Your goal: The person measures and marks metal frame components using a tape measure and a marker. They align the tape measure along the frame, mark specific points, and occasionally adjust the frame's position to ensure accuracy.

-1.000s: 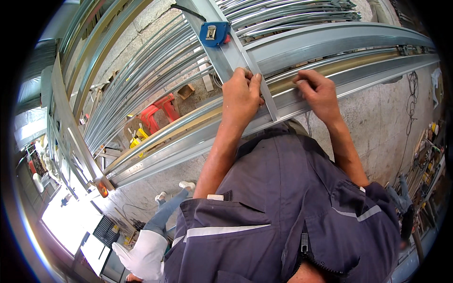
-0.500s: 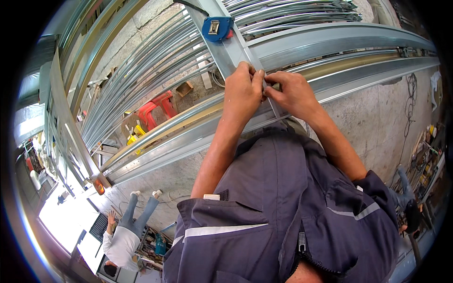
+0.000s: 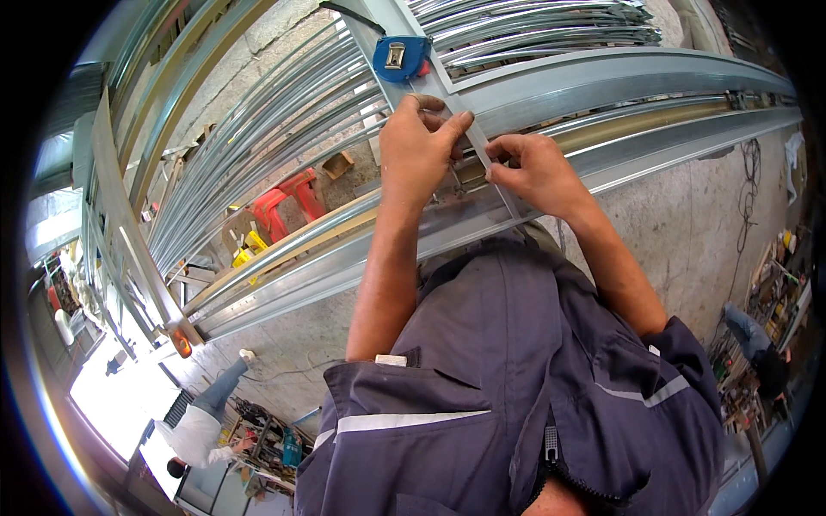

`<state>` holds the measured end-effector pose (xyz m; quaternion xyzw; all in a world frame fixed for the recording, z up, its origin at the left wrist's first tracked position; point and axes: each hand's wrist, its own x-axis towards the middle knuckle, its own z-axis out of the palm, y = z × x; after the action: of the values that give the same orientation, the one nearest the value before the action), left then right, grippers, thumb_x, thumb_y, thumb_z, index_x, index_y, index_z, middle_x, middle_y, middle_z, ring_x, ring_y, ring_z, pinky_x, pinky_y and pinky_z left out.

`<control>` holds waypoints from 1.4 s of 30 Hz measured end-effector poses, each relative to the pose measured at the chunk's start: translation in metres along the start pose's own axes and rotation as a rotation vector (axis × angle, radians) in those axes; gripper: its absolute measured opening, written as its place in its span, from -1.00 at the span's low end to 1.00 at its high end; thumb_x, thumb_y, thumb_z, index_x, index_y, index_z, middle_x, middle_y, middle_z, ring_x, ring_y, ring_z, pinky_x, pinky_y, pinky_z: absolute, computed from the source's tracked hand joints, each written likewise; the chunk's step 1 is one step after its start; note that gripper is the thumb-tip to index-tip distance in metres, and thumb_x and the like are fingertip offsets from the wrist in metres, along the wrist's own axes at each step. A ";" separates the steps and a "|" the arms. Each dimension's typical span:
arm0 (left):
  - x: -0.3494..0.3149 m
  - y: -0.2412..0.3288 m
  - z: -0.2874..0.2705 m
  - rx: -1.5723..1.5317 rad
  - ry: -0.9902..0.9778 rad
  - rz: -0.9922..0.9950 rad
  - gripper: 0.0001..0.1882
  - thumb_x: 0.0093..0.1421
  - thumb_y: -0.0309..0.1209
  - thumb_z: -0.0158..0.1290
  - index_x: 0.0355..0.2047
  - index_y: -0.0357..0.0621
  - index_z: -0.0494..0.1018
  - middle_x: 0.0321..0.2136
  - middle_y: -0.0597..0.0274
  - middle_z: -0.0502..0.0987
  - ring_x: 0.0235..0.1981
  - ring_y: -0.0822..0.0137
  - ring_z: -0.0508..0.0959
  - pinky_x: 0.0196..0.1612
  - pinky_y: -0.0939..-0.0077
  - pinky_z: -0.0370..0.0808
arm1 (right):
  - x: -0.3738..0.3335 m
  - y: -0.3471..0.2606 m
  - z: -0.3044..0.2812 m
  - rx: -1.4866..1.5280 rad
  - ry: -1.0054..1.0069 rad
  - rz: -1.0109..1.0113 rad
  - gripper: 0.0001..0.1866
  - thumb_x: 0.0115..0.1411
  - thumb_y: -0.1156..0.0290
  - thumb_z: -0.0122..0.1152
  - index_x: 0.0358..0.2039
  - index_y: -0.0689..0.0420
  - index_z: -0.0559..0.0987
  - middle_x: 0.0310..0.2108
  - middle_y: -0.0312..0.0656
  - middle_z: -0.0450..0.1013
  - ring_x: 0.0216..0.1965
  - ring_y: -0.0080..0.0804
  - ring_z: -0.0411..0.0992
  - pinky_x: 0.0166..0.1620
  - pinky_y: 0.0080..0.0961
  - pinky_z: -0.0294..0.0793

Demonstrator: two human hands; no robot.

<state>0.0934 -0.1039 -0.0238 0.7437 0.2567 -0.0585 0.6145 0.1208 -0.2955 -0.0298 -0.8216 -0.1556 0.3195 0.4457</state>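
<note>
Both my hands are over a grey metal crosspiece (image 3: 385,17) of a long metal frame. My left hand (image 3: 415,148) is closed with curled fingers over its left part, the thumb resting toward the edge. Whatever its fingers hold is hidden. My right hand (image 3: 538,172) pinches thumb and forefinger together at the crosspiece's right edge; what lies between them is too small to make out. Just beyond my left hand, a blue tape measure (image 3: 401,58) with a metal clip lies on the crosspiece.
Long shiny metal rods (image 3: 249,129) are stacked at the left and beyond. Below the frame are a red plastic stand (image 3: 292,202), yellow tools (image 3: 249,245) and a small wooden block (image 3: 338,164). One person (image 3: 189,434) is at lower left, another (image 3: 761,357) at right. A dark cable (image 3: 750,185) trails across the floor.
My hands have come apart: the left moved left and farther out toward the tape measure, while the right stays near the crosspiece's edge. The person at lower left has shifted position.
</note>
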 end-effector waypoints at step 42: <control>0.001 -0.027 -0.027 -0.455 0.068 -0.134 -0.63 0.41 -0.27 0.00 -0.17 -0.46 0.50 -0.46 0.03 0.57 -0.60 0.30 0.62 -0.55 0.51 0.58 | 0.005 -0.009 0.000 0.069 -0.126 -0.123 -0.73 0.08 0.52 0.30 -0.18 0.31 0.66 -0.50 -0.16 0.53 -0.51 -0.53 0.41 -0.39 -0.50 0.43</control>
<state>0.0761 -0.0748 -0.0419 0.5690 0.3326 -0.0147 0.7520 0.1249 -0.2876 -0.0243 -0.7729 -0.2227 0.3478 0.4818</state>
